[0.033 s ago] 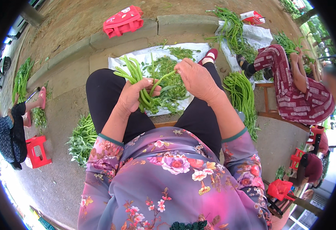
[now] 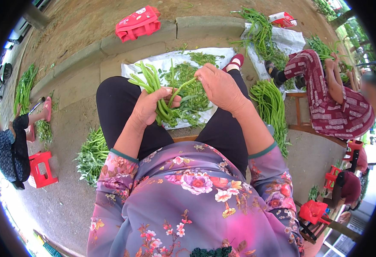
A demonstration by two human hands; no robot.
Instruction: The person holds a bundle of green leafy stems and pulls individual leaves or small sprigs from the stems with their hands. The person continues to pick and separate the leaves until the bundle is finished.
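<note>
The left hand (image 2: 147,107) had its grip pressed together around a bunch of green stems (image 2: 156,92), the fingers wrapped about the lower part so that the stalks fanned up and to the left above the fist. The right hand (image 2: 220,88) had its grip pinching a single stem (image 2: 183,85) between thumb and fingertips, and that stem ran down and left into the bunch. Both hands were above the person's lap, between the knees in black trousers (image 2: 119,111). Just beyond them, on the ground, lay a white sheet (image 2: 132,68) covered with a heap of loose leafy greens (image 2: 194,92). Beside the right knee lay a long pile of green stalks (image 2: 271,107), and beside the left knee another leafy pile (image 2: 91,154). A red bag (image 2: 138,22) sat on the stone kerb (image 2: 89,49) further out. To the right a person in a striped red outfit (image 2: 338,103) sat on a wooden stool (image 2: 301,124); to the left another person in dark blue (image 2: 8,150) crouched near a red plastic stool (image 2: 40,169).
</note>
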